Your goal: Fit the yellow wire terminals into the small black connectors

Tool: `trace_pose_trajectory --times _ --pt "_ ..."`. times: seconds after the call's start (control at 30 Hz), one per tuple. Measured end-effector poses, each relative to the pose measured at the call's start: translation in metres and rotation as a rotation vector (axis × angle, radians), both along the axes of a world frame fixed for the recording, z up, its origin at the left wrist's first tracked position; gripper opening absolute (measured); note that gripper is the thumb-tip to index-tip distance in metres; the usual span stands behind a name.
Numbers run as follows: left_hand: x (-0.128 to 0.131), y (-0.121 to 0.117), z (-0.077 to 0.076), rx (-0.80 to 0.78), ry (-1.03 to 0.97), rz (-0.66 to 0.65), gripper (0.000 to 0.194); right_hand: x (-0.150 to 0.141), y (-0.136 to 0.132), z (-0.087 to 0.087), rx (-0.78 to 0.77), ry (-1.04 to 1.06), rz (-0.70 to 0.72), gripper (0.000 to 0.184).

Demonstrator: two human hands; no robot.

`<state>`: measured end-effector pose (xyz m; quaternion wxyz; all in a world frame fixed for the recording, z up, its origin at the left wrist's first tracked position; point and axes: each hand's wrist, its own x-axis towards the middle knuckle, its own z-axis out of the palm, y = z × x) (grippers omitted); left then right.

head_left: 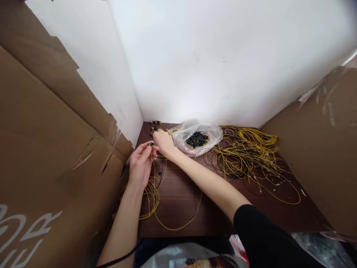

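Observation:
My left hand rests over a bundle of thin yellow cables at the left of the dark brown table, its fingertips pinched on a small dark connector at a cable's end. My right hand reaches across to the far left corner, fingers curled together right beside that connector; what they hold is hidden. Just right of it lies a clear plastic bag with several small black parts inside. A few more dark connectors lie in the corner.
A large tangled heap of yellow cables covers the right half of the table. Brown cardboard sheets stand at the left and right. White walls close the corner behind. A plastic bag lies at my lap.

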<state>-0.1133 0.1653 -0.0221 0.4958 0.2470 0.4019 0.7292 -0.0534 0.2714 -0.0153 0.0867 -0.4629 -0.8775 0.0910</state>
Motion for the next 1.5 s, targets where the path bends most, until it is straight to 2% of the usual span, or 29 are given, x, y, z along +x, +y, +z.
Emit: trace_pose_trajectory --times 0.17,0.23,0.33,0.43,0.57,0.73,0.83,0.9,0.97,1.07,1.13,1.23,1.33,1.5 --pt "-0.002 0.004 -0.003 -0.003 -0.084 0.066 0.020 0.008 -0.003 0.000 0.035 0.060 -0.003 0.026" --pt "-0.002 0.005 -0.005 0.009 -0.128 0.103 0.015 0.016 -0.008 0.001 0.031 0.211 0.024 0.023" --pt "-0.002 0.008 -0.005 0.045 -0.224 0.108 0.008 0.029 -0.019 0.002 0.014 0.532 0.147 0.017" --pt "-0.001 0.009 -0.004 0.070 -0.306 0.085 0.011 0.040 -0.034 -0.001 0.060 0.692 0.281 0.015" --pt "0.000 0.009 -0.001 0.050 -0.376 0.067 0.015 0.045 -0.051 -0.007 0.211 0.658 0.412 0.018" --pt "0.000 0.007 0.001 -0.008 -0.396 0.061 0.020 0.044 -0.053 -0.011 0.397 0.428 0.536 0.031" --pt "0.001 0.006 0.002 -0.066 -0.397 0.060 0.021 0.046 -0.049 -0.009 0.393 0.391 0.602 0.030" --pt "0.001 0.007 0.002 -0.103 -0.415 0.092 0.023 0.048 -0.047 -0.006 0.328 0.453 0.637 0.030" --pt "0.001 0.009 0.001 -0.110 -0.439 0.129 0.025 0.048 -0.043 -0.002 0.220 0.550 0.580 0.034" --pt "0.000 0.009 -0.001 -0.034 -0.468 0.077 0.026 0.042 -0.028 0.005 0.117 0.581 0.313 0.039" --pt "0.000 0.007 -0.001 0.010 -0.480 -0.003 0.026 0.034 -0.014 0.008 0.137 0.445 0.165 0.033" --pt "0.003 0.004 0.002 0.014 -0.476 -0.102 0.020 0.019 0.007 0.007 0.199 0.112 0.025 0.024" --pt "0.005 0.001 0.004 -0.002 -0.443 -0.171 0.016 0.007 0.019 0.002 0.193 -0.033 -0.039 0.029" --pt "0.006 0.002 0.004 -0.022 -0.382 -0.168 0.021 0.006 0.025 0.002 0.175 -0.030 -0.036 0.028"
